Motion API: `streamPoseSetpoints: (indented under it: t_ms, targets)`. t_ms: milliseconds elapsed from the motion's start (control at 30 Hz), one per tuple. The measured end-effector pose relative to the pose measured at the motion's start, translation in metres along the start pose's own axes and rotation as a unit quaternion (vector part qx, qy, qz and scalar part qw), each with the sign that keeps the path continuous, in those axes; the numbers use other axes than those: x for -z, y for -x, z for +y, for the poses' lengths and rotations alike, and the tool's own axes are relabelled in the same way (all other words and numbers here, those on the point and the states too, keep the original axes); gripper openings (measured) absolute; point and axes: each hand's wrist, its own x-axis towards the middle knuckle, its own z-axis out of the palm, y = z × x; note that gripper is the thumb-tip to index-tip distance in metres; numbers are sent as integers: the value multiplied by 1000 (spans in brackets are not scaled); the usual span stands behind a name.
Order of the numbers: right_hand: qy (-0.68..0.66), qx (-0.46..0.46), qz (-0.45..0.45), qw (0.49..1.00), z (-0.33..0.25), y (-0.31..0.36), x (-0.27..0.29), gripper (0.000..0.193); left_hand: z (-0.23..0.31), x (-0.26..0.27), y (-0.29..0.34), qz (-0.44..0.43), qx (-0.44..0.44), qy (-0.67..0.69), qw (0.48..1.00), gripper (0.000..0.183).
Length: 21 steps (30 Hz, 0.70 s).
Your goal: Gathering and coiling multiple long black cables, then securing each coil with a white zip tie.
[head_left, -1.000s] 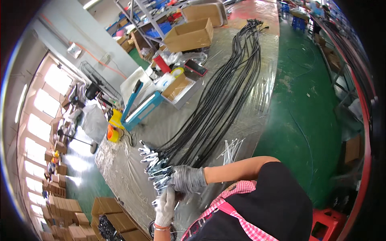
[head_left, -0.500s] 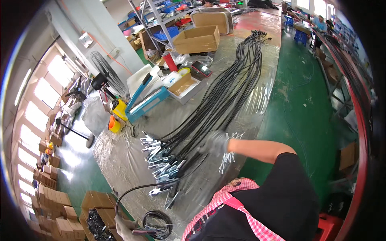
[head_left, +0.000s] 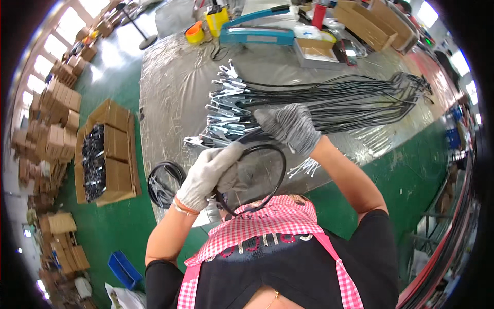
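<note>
The person in the pink checked apron [head_left: 267,226] is standing at the plastic-covered table [head_left: 170,98], bending a black cable [head_left: 257,177] into a loop just above the table's near edge. The gloved left hand [head_left: 208,172] is wrapping its fingers tight around the loop's left side, pressing the strands together. The gloved right hand [head_left: 288,126] is curling closed over the cable at the top of the loop, just in front of the apron's bib. Beyond the loop, further onto the table, a row of metal clamps [head_left: 226,110] is lying side by side, their long black leads [head_left: 350,100] running off toward the table's right end. At the table's far edge a blue heat sealer [head_left: 257,33] is sitting beside a yellow tape roll [head_left: 194,32]. Left of the table, on the green floor, an open carton [head_left: 105,152] is holding finished black coils, and another coil [head_left: 163,183] is lying at the table's near left corner.
</note>
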Motion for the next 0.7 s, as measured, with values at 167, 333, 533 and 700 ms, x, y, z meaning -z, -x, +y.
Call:
streamPoseSetpoints:
  t_ms: [167, 333, 533, 700]
  targets:
    - [105, 25, 30, 994, 62, 16, -47, 36, 17, 5, 0, 161, -157, -150, 963, 41]
    - [83, -247, -92, 961, 286, 145, -88, 24, 24, 90, 49, 320, -187, 187, 910, 39]
    - [26, 65, -142, 987, 111, 79, -75, 28, 7, 56, 3, 321, -175, -106, 925, 18]
    - [69, 236, -33, 969, -18, -8, -7, 29, -48, 20, -9, 105, -160, -397, 897, 29]
